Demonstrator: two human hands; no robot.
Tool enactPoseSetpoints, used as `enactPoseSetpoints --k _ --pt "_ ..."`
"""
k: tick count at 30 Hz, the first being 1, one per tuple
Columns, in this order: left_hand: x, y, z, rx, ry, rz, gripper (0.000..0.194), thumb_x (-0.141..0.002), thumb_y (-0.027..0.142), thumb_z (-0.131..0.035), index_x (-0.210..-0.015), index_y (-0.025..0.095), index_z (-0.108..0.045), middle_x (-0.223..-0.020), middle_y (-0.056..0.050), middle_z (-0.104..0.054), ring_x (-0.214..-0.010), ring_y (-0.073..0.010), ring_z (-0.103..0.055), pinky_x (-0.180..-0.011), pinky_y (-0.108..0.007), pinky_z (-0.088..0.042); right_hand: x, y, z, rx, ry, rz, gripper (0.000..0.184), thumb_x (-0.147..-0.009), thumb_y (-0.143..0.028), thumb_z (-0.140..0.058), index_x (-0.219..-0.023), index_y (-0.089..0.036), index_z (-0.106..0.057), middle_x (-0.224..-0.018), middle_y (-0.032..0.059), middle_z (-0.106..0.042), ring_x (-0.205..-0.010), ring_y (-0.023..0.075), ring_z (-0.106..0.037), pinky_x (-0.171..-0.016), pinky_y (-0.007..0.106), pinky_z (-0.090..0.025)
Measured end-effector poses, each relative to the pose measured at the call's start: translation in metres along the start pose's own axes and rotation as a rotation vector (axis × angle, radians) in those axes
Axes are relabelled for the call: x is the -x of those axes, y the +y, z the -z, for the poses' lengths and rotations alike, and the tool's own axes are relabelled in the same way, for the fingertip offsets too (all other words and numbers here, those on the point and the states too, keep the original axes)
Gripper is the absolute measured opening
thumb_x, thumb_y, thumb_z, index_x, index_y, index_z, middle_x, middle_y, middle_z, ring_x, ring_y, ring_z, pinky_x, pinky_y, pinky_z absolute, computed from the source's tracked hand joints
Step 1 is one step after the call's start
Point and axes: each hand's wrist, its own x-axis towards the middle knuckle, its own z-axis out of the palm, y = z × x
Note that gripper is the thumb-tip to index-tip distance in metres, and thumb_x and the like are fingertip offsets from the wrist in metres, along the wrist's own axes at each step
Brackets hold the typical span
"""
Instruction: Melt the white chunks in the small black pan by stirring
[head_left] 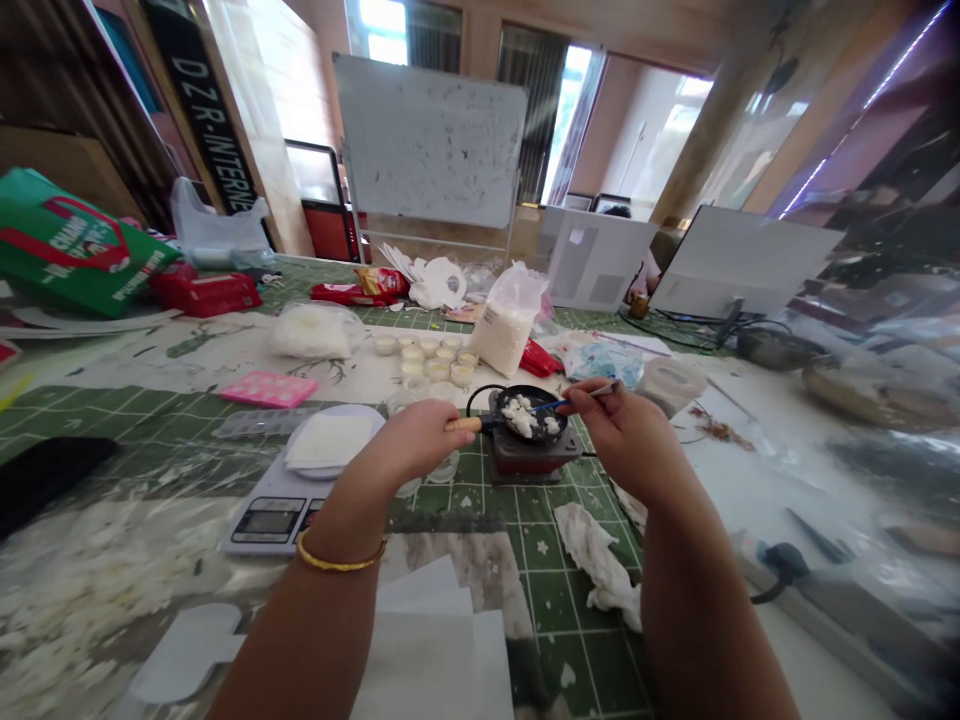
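My left hand [424, 432] is closed round the wooden handle [466, 425] of a small black frying pan [564, 408]. White lumps [519, 414] lie in the pan, which rests on a small dark red hot plate [527, 460]. In my right hand [611, 420] is a thin blue stirring stick [547, 406], its tip reaching into the pan among the lumps. Behind the pan stand several small cups with pale contents [439, 370] and a clear bag of white granules [506, 325]. A kitchen scale [266, 520] bearing white sheets [330, 442] is left of my left hand.
A crumpled white tissue [596, 555] lies beside my right forearm. White paper sheets [442, 660] are between my arms. A pink mold [270, 389] sits far left. At the right are a power strip [840, 640] and a black plug [781, 562]. Monitors [596, 255] stand at the back.
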Motion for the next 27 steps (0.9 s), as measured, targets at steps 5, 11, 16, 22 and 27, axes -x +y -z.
enactPoseSetpoints --k 5,11,16,22,27 --pt "-0.0026 -0.001 -0.0017 -0.019 0.006 0.001 0.031 -0.073 0.049 -0.044 -0.067 0.019 -0.051 -0.063 -0.001 -0.056 -0.053 -0.0131 -0.048 -0.046 -0.024 -0.028 -0.0008 -0.0054 -0.0025 0.042 -0.12 -0.028 0.029 -0.086 -0.033 -0.038 -0.08 -0.021 -0.064 -0.074 0.0015 -0.068 -0.072 0.017 -0.06 -0.068 0.027 -0.036" --pt "-0.0045 -0.0026 -0.0035 -0.047 0.022 -0.008 0.032 -0.072 0.05 -0.044 -0.066 0.019 -0.052 -0.065 -0.002 -0.057 -0.057 -0.0145 -0.05 -0.048 -0.025 -0.028 0.0002 -0.0016 0.0017 0.097 -0.065 -0.045 0.032 -0.086 -0.034 -0.036 -0.078 -0.021 -0.064 -0.083 0.0035 -0.068 -0.081 0.0199 -0.06 -0.073 0.03 -0.035" --pt "-0.0034 -0.0008 -0.0027 -0.039 0.012 -0.005 0.034 -0.072 0.05 -0.043 -0.068 0.018 -0.055 -0.065 -0.002 -0.058 -0.057 -0.0143 -0.05 -0.048 -0.025 -0.028 0.001 -0.0001 0.0045 0.1 -0.061 -0.047 0.033 -0.087 -0.034 -0.035 -0.08 -0.02 -0.065 -0.084 0.0038 -0.068 -0.079 0.0192 -0.06 -0.071 0.03 -0.036" --pt "-0.0024 -0.0007 -0.0028 -0.042 0.02 -0.007 0.033 -0.072 0.05 -0.044 -0.067 0.019 -0.054 -0.066 -0.002 -0.059 -0.057 -0.0147 -0.051 -0.048 -0.025 -0.028 0.0028 -0.0021 0.0048 0.105 -0.13 -0.048 0.032 -0.086 -0.033 -0.036 -0.078 -0.02 -0.064 -0.08 0.0036 -0.068 -0.079 0.019 -0.06 -0.073 0.03 -0.036" --pt "-0.0009 -0.0004 -0.0022 -0.03 0.018 -0.018 0.034 -0.073 0.05 -0.044 -0.067 0.018 -0.054 -0.066 -0.002 -0.059 -0.057 -0.0147 -0.051 -0.048 -0.025 -0.029 0.0009 0.0002 0.0061 0.132 -0.03 -0.085 0.035 -0.086 -0.034 -0.035 -0.08 -0.019 -0.066 -0.088 0.0056 -0.068 -0.084 0.0198 -0.06 -0.074 0.03 -0.037"
